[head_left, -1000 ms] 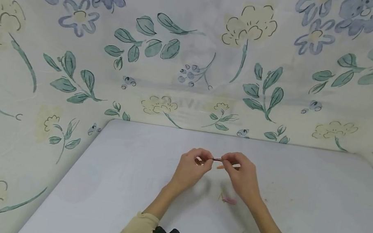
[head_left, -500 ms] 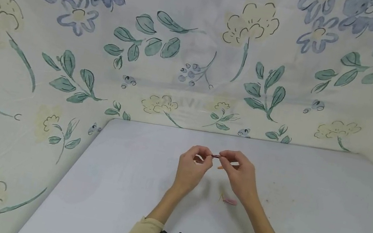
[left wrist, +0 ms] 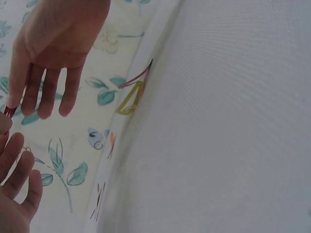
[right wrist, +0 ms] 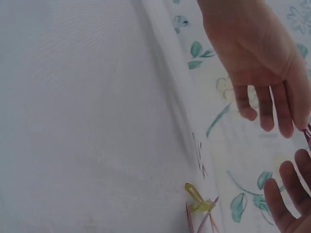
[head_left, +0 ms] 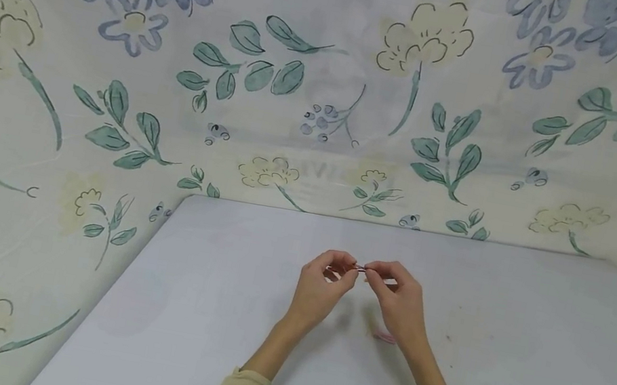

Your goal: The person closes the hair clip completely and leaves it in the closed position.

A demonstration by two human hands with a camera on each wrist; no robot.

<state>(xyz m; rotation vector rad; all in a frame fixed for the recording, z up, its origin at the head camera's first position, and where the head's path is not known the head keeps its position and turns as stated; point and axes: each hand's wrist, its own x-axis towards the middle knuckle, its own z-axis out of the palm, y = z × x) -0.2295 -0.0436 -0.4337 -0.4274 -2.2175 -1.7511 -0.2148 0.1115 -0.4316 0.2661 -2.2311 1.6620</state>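
Observation:
In the head view my left hand [head_left: 319,291] and right hand [head_left: 403,305] face each other above the white table. Thumb and forefinger of each hand pinch a thin dark red strand-like piece [head_left: 360,268], which spans the small gap between them. Its exact kind is hidden by the fingertips. At the frame edge of the left wrist view, the red piece [left wrist: 9,111] shows several fine lines. The other fingers of both hands hang loosely. Below the right hand lies a small pink looped piece [head_left: 385,337], partly covered by the forearm.
Yellow-green looped pieces [left wrist: 130,103] lie with a purple V-shaped strip [left wrist: 138,77] on the table. Thin dark strips [left wrist: 98,199] and an orange bit [left wrist: 112,141] are nearby. A flowered cloth [head_left: 327,86] hangs behind the white table [head_left: 205,284].
Both hands keep pinching the red piece and shift slightly in the head view. The orange bit seen by the right hand earlier is now mostly hidden. The pink piece is more covered.

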